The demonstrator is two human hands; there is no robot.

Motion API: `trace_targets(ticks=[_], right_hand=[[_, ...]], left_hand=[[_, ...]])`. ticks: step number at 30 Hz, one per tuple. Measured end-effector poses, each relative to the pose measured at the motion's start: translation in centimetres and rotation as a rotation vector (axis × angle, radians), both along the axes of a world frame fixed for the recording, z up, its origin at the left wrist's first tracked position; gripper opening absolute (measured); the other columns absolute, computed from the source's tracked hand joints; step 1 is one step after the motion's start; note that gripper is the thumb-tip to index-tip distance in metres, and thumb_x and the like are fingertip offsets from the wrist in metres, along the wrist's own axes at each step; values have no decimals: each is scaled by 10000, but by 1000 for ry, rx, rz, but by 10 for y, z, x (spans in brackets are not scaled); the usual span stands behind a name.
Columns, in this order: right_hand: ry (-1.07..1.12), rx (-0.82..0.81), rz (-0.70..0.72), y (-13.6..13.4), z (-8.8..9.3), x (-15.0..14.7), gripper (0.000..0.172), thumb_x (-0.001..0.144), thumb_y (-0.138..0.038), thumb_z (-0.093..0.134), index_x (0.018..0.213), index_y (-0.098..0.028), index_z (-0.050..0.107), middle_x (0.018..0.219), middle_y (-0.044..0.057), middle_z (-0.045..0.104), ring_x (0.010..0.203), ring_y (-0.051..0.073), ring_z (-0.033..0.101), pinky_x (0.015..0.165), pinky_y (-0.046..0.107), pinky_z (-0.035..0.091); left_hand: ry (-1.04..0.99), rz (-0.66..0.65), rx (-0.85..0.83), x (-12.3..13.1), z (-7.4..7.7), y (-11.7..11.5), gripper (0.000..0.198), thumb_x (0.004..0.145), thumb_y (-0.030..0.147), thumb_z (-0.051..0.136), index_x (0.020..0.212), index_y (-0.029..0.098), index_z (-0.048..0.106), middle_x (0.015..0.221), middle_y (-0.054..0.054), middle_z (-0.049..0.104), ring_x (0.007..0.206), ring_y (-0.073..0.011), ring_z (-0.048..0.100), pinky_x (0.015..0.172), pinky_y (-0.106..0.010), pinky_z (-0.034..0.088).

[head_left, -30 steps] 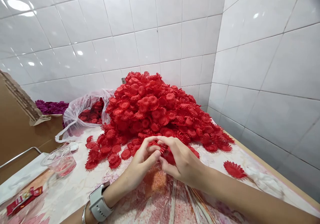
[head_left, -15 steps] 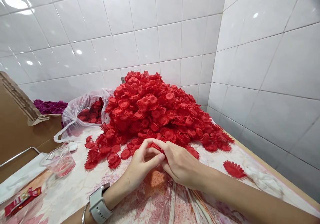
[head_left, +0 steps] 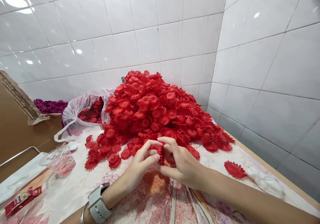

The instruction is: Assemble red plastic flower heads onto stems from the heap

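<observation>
Between my two hands is a red artificial flower [head_left: 161, 154] with fringed petals, held edge-on above the table. My left hand [head_left: 141, 164], a watch on its wrist, has thumb and fingers closed at the flower's left side. My right hand [head_left: 183, 164] curls around its right side, index finger above and thumb below. The fingers partly cover the flower. Right behind my hands rises a large heap of red artificial flowers [head_left: 155, 114], with loose ones along its front edge.
A clear plastic bag [head_left: 72, 112] of darker red flowers lies left of the heap, purple flowers [head_left: 51, 106] behind it. A clear plastic cup [head_left: 61, 160], a red packet [head_left: 23, 200] and a cardboard box [head_left: 15, 117] are on the left. One red flower [head_left: 235, 169] lies at right.
My right hand's fingers have spread apart and lifted slightly, so more of the red flower between the hands shows. The left hand has barely moved.
</observation>
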State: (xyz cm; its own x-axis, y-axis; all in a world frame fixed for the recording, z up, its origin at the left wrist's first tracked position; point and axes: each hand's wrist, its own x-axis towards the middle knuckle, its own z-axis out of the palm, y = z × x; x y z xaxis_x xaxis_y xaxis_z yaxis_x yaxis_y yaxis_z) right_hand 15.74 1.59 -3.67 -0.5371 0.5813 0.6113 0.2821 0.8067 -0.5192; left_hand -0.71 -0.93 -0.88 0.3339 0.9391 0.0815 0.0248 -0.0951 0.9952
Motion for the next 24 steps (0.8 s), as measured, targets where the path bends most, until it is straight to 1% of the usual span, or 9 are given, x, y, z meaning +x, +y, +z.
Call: trace_targets(ticks=[2, 4, 6, 8, 11, 13, 18, 20, 24], right_hand=[[30, 74, -39, 0, -2, 0, 547, 773, -217, 617, 1225, -201, 309, 763, -13, 585, 567, 139, 541, 500, 239, 419], [26, 178, -23, 1, -1, 0, 568, 768, -214, 609, 1250, -193, 311, 813, 19, 615, 603, 158, 573, 534, 265, 462], [2, 277, 24, 1, 0, 1, 541, 784, -178, 557, 1264, -201, 310, 872, 46, 639, 654, 176, 608, 599, 302, 506], [-8, 354, 48, 1, 2, 1, 492, 801, -149, 505, 1249, -208, 313, 885, 57, 647, 689, 190, 622, 635, 325, 524], [4, 409, 48, 2, 2, 0, 391, 835, -137, 462, 1194, -213, 326, 840, 49, 633, 650, 185, 598, 581, 302, 516], [11, 418, 66, 2, 3, -1, 346, 856, -135, 447, 1174, -214, 332, 824, 40, 615, 639, 176, 585, 554, 280, 502], [-8, 420, 83, 1, 5, -1, 302, 877, -114, 433, 1153, -209, 356, 798, 27, 578, 639, 161, 570, 555, 260, 494], [-13, 378, 86, 1, 5, 0, 285, 886, -119, 433, 1146, -207, 355, 799, 26, 576, 616, 152, 558, 550, 260, 493], [3, 261, 142, -1, 6, 0, 260, 894, -135, 445, 1115, -224, 342, 834, 13, 571, 576, 121, 512, 541, 248, 472]], left_hand=[[-4, -45, -21, -2, -3, 0, 253, 761, 328, 621, 984, 224, 559, 731, 36, 556, 697, -146, 527, 621, -245, 397], [-6, -89, -29, -3, -8, 2, 321, 757, 360, 643, 1019, 217, 525, 715, 44, 535, 639, -122, 494, 579, -227, 363], [-9, -130, -34, -4, -13, 4, 394, 755, 387, 661, 1064, 209, 493, 728, 37, 549, 628, -114, 487, 566, -219, 348], [-24, -138, -44, -4, -15, 5, 451, 754, 394, 673, 1108, 208, 465, 719, 35, 563, 619, -110, 489, 563, -215, 346], [-52, -123, -52, -4, -16, 5, 491, 749, 385, 686, 1144, 215, 450, 703, 41, 572, 612, -109, 505, 575, -219, 363], [-53, -117, -45, -5, -15, 5, 468, 744, 367, 692, 1129, 215, 475, 704, 41, 572, 636, -117, 519, 595, -225, 378], [-61, -61, -36, -5, -18, 9, 412, 713, 372, 706, 1060, 223, 541, 768, 20, 588, 714, -152, 553, 641, -252, 414], [-87, -56, -36, -5, -20, 10, 410, 715, 379, 705, 1061, 228, 544, 794, 15, 595, 720, -151, 556, 641, -251, 413], [-117, -110, -54, -5, -24, 10, 418, 730, 379, 708, 1081, 231, 536, 809, 14, 599, 711, -137, 552, 641, -242, 408]])
